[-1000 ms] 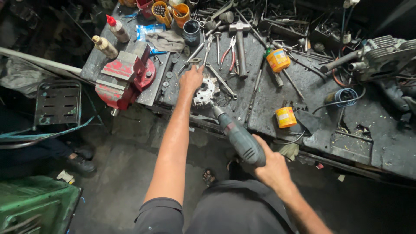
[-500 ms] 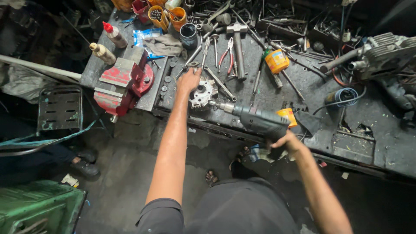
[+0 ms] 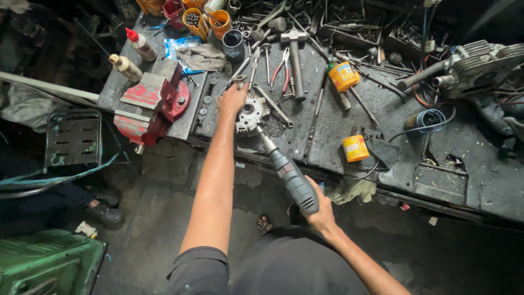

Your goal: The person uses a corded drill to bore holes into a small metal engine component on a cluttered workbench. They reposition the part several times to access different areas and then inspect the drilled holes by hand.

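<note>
My left hand [image 3: 233, 99] rests on a round silver metal part [image 3: 250, 116] with toothed edges that lies on the dark workbench [image 3: 322, 131]. My right hand [image 3: 319, 210] grips the rear of a grey power tool [image 3: 289, 175]. The tool's tip meets the metal part at its lower right. The tool slants from the bench edge down toward my body.
A red bench vise [image 3: 153, 104] sits at the bench's left end. Pliers [image 3: 284, 68], a hammer [image 3: 295, 46], wrenches, two bottles [image 3: 128, 66], orange cups [image 3: 207, 19] and yellow tins [image 3: 355, 147] crowd the bench. An engine part [image 3: 480, 65] lies at right, a green crate [image 3: 49, 262] on the floor.
The power tool swung up level along the bench edge half a second ago, then dropped back to a slant with its tip at the metal part. My left hand stayed on the part.
</note>
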